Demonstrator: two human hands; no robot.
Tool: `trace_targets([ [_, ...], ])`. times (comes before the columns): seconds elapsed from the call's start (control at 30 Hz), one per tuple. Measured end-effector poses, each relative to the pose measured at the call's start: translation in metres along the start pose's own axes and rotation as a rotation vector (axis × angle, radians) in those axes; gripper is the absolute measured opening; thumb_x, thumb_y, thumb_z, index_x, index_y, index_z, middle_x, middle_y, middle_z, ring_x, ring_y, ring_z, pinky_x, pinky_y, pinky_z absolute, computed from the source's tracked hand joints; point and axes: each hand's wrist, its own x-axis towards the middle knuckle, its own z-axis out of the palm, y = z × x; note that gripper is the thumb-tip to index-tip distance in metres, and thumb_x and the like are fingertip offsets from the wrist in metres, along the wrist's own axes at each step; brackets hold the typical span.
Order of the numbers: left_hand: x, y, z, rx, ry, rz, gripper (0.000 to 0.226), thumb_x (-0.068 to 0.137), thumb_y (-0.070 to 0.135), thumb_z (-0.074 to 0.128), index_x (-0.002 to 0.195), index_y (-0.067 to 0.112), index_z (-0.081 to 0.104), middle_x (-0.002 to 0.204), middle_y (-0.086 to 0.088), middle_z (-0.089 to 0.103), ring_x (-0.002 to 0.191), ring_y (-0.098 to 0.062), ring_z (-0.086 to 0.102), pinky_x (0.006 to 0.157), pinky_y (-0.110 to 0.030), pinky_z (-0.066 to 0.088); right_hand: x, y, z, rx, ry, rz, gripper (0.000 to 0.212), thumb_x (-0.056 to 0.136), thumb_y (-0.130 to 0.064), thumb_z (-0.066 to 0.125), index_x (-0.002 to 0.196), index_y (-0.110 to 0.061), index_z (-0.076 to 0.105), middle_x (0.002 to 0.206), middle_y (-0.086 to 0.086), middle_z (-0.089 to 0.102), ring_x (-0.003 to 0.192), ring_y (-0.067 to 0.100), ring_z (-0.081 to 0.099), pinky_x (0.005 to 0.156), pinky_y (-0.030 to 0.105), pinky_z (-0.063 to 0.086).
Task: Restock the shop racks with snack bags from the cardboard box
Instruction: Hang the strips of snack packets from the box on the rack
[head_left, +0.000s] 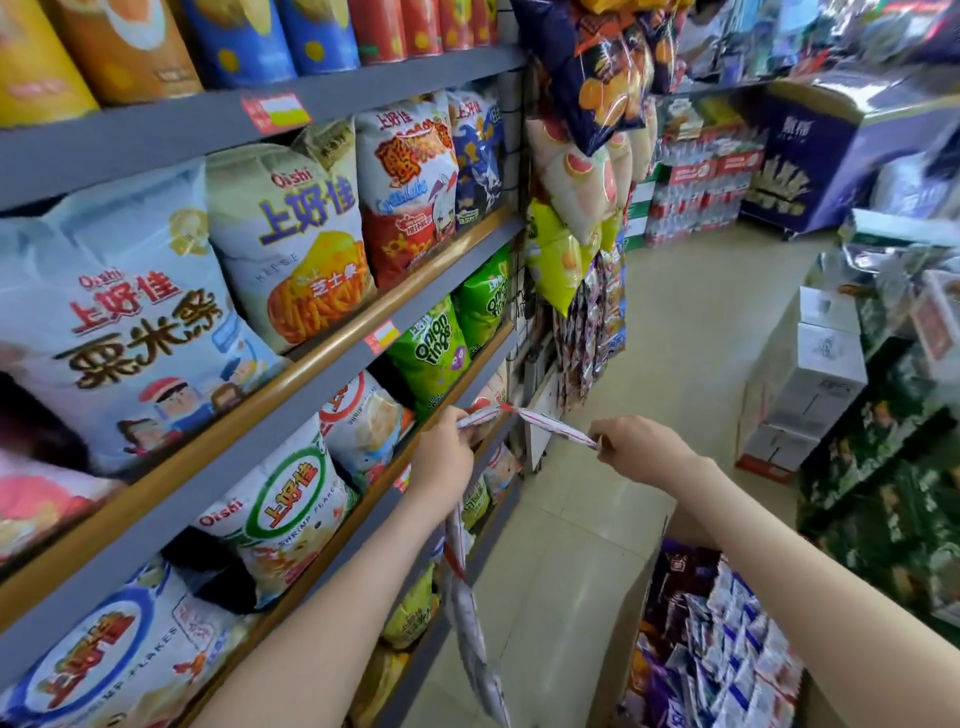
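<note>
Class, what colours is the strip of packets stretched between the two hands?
White with red stripes on the packet strip, best seen in the head view.

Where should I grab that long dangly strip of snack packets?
Pinch the snack packet strip near its top end from above, across both flat faces. It is thin, floppy and hangs down, so a high hold probably keeps it untangled.

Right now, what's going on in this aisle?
A person is restocking. The left hand and right hand each pinch a white-and-red strip of snack packets, stretched between them beside the shelves, the rest hanging below the left hand. The cardboard box at lower right holds more packets. The strip is not yet on a rack.
</note>
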Motion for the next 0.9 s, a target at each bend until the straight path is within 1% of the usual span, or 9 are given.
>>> trace_targets([
  [0.03, 0.007, -0.003, 0.001, -0.028, -0.032, -0.027, 0.019, 0.099, 0.012, 0.04, 0.112, 0.018, 0.052, 0.086, -0.006, 0.061, 0.065, -0.02, 0.05, 0.045, -0.029, 0.029, 0.004, 0.008, -0.001, 0.086, 0.032, 0.024, 0.008, 0.093, -0.024, 0.055, 0.097, -0.019, 0.06, 0.096, 0.004, 0.064, 0.092, 0.026, 0.06, 0.064, 0.028, 0.039],
  [0.17, 0.034, -0.021, 0.016, -0.078, -0.228, -0.076, 0.013, 0.099, 0.016, 0.045, 0.109, 0.019, 0.053, 0.08, -0.002, 0.054, 0.054, -0.012, 0.041, 0.046, -0.027, 0.027, 0.029, 0.026, -0.006, 0.514, 0.237, 0.077, 0.024, 0.088, -0.025, 0.064, 0.067, -0.014, 0.058, 0.065, 0.001, 0.061, 0.063, 0.021, 0.054, 0.055, 0.027, 0.038],
  [0.33, 0.058, -0.023, 0.045, -0.181, -0.496, -0.171, 0.021, 0.094, 0.007, 0.051, 0.113, 0.016, 0.054, 0.092, -0.002, 0.056, 0.062, -0.008, 0.043, 0.054, -0.022, 0.034, 0.085, 0.045, -0.026, 0.645, 0.451, -0.057, 0.013, 0.084, -0.018, 0.069, 0.081, -0.006, 0.068, 0.077, -0.004, 0.058, 0.088, 0.019, 0.044, 0.08, 0.029, 0.036],
  [0.4, 0.065, -0.017, 0.051, -0.168, -0.683, -0.23, 0.04, 0.094, 0.018, 0.057, 0.132, 0.019, 0.047, 0.12, -0.002, 0.053, 0.084, -0.009, 0.054, 0.071, -0.018, 0.04, 0.109, 0.049, -0.032, 0.567, 0.443, -0.163, 0.013, 0.088, -0.021, 0.065, 0.086, -0.008, 0.068, 0.079, -0.01, 0.053, 0.092, 0.02, 0.036, 0.088, 0.033, 0.028],
  [0.47, 0.076, -0.01, 0.053, -0.192, -0.752, -0.235, 0.056, 0.092, 0.029, 0.06, 0.143, 0.021, 0.038, 0.139, 0.002, 0.043, 0.119, -0.011, 0.047, 0.096, -0.023, 0.035, 0.13, 0.046, -0.036, 0.474, 0.387, -0.254, 0.012, 0.09, -0.024, 0.063, 0.088, -0.013, 0.068, 0.08, -0.018, 0.052, 0.094, 0.017, 0.031, 0.087, 0.033, 0.021],
  [0.57, 0.098, 0.013, 0.051, -0.448, -0.609, -0.178, 0.043, 0.09, 0.03, 0.063, 0.13, 0.029, 0.048, 0.133, 0.007, 0.05, 0.121, -0.007, 0.047, 0.103, -0.027, 0.036, 0.158, 0.041, -0.032, 0.381, 0.29, -0.322, 0.011, 0.091, -0.025, 0.061, 0.092, -0.016, 0.069, 0.084, -0.014, 0.054, 0.092, 0.015, 0.026, 0.087, 0.035, 0.021],
  [0.67, 0.126, 0.04, 0.049, -0.537, -0.466, -0.103, 0.031, 0.091, 0.026, 0.062, 0.121, 0.025, 0.055, 0.116, 0.008, 0.058, 0.111, -0.006, 0.053, 0.096, -0.024, 0.04, 0.182, 0.043, -0.021, 0.298, 0.262, -0.404, 0.012, 0.091, -0.022, 0.06, 0.092, -0.014, 0.069, 0.087, 0.0, 0.058, 0.082, 0.01, 0.018, 0.078, 0.028, 0.014],
  [0.8, 0.161, 0.061, 0.061, -0.298, -0.389, 0.004, 0.026, 0.094, 0.032, 0.057, 0.114, 0.017, 0.061, 0.106, 0.004, 0.063, 0.098, -0.01, 0.058, 0.086, -0.028, 0.044, 0.209, 0.056, -0.022, 0.253, 0.253, -0.353, 0.012, 0.091, -0.02, 0.061, 0.098, -0.017, 0.07, 0.091, 0.002, 0.053, 0.09, 0.011, 0.021, 0.08, 0.027, 0.013],
  [0.9, 0.187, 0.073, 0.076, -0.206, -0.32, 0.065, 0.02, 0.097, 0.029, 0.05, 0.101, 0.014, 0.062, 0.091, -0.007, 0.07, 0.081, -0.02, 0.065, 0.064, -0.027, 0.042, 0.227, 0.071, -0.032, 0.227, 0.232, -0.255, 0.015, 0.09, -0.028, 0.061, 0.102, -0.025, 0.07, 0.098, 0.001, 0.051, 0.096, 0.012, 0.024, 0.089, 0.029, 0.015],
])
